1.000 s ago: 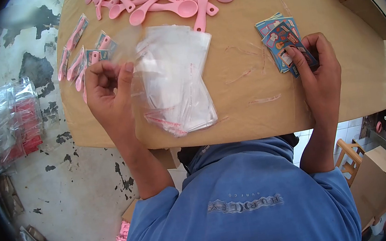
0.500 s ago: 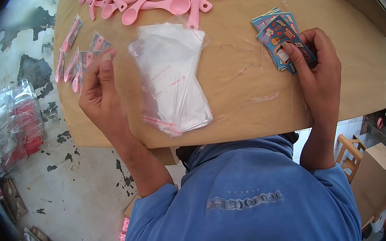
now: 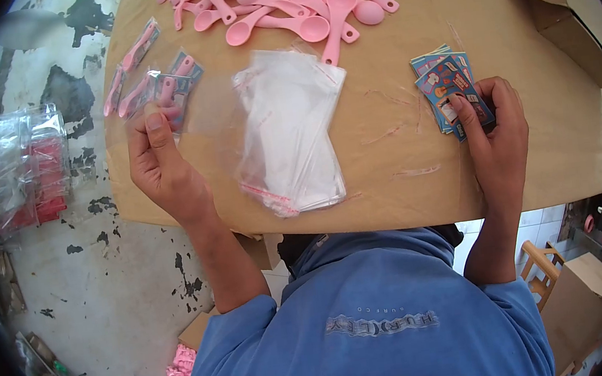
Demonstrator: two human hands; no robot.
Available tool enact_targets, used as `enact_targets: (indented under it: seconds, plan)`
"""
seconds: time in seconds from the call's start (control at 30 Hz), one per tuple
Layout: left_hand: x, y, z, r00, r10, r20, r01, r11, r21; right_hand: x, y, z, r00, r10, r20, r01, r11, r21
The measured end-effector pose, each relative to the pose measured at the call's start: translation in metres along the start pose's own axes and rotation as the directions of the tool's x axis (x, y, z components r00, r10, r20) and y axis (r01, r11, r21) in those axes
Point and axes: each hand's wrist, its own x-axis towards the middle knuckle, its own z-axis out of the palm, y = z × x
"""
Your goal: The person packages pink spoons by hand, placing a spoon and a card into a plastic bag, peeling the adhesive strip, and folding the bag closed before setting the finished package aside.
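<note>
My left hand (image 3: pixel 166 158) is closed in a pinch at the table's left side, beside pink spoons in clear bags (image 3: pixel 168 92); what sits between its fingertips is too small to make out. A stack of clear plastic bags (image 3: pixel 295 130) with red-marked edges lies in the middle. On the right, my right hand (image 3: pixel 492 116) grips a fanned stack of blue printed cards (image 3: pixel 444 85), thumb on top. Loose pink spoons (image 3: pixel 312 11) are heaped at the far side, beyond the bags.
Brown paper covers the table (image 3: pixel 390 200). An open cardboard box (image 3: pixel 565 13) stands at the far right edge. Clear and red plastic packs (image 3: pixel 27 165) are on the left beyond the table. A wooden stool (image 3: pixel 540 265) and another carton (image 3: pixel 585 305) are at lower right.
The view has shifted, showing more of the table's far side. My left hand has moved closer to the bagged spoons. My right hand still holds the cards.
</note>
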Motion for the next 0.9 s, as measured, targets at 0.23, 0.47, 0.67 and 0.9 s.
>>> enact_targets:
  seconds: [0.23,0.47,0.67,0.9]
  plan:
    - [-0.006,0.02,0.001,0.874,-0.255,0.414,0.433,0.794,-0.426,-0.002,-0.001,0.001,0.999,-0.036,-0.003,0.036,0.999,-0.039]
    - [-0.006,0.03,0.026,0.883,-0.363,0.298,0.455,0.819,-0.349,-0.002,0.003,-0.002,0.999,-0.053,0.002,0.053,0.997,-0.061]
    - [-0.01,0.007,0.021,0.898,-0.325,0.298,0.418,0.842,-0.342,0.0,0.005,-0.002,0.998,-0.059,0.007,0.059,0.998,-0.024]
    - [-0.006,-0.002,0.031,0.902,-0.392,0.184,0.427,0.875,-0.228,0.002,0.014,0.003,0.998,-0.065,-0.011,0.065,0.997,-0.028]
